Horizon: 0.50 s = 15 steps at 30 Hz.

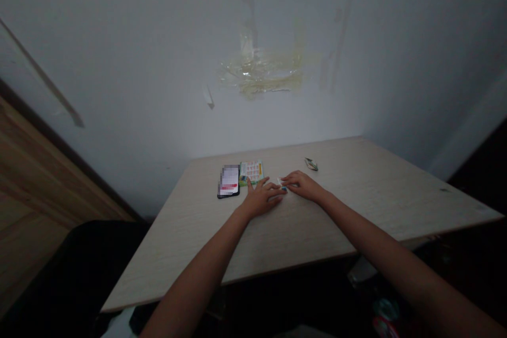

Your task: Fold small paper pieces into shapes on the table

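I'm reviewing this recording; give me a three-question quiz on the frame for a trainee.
1. True or false: the phone lies to the left of the printed card in the picture.
2. What is nearest the right hand? A) the phone B) the small white-and-blue piece C) the tape on the wall
3. Fill in: the hand nearer the phone is the ___.

Key: 1 true; 2 B; 3 left hand.

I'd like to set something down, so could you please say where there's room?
The table's front is bare from left edge to left forearm, and onward to right forearm; it's crowded where phone, card, left hand and right hand cluster.
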{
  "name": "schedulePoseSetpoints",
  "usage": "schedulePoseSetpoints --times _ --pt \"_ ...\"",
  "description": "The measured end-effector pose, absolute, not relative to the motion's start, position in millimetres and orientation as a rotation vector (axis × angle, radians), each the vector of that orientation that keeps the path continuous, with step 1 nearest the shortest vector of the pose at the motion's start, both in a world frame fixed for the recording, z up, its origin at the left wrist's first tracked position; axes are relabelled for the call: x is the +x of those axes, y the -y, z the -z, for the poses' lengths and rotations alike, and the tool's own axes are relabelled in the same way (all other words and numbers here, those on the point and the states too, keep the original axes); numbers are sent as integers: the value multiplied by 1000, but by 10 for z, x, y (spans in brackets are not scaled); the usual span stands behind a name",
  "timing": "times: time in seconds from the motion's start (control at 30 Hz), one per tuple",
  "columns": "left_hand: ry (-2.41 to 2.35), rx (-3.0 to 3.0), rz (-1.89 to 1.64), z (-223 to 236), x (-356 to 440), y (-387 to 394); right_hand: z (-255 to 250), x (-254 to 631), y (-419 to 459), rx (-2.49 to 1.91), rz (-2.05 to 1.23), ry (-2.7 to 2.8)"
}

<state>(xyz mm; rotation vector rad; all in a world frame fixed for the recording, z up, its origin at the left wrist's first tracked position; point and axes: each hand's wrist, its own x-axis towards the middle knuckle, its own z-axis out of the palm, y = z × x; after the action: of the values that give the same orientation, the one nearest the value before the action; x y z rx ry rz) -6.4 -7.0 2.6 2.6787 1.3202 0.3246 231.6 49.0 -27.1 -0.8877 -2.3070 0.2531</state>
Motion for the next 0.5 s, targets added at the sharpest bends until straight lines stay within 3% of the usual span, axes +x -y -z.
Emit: schedulePoseSetpoints --times 0.5 --pt "-1304 2696 -410 29 -31 62 286 2330 -541 -864 -338 2298"
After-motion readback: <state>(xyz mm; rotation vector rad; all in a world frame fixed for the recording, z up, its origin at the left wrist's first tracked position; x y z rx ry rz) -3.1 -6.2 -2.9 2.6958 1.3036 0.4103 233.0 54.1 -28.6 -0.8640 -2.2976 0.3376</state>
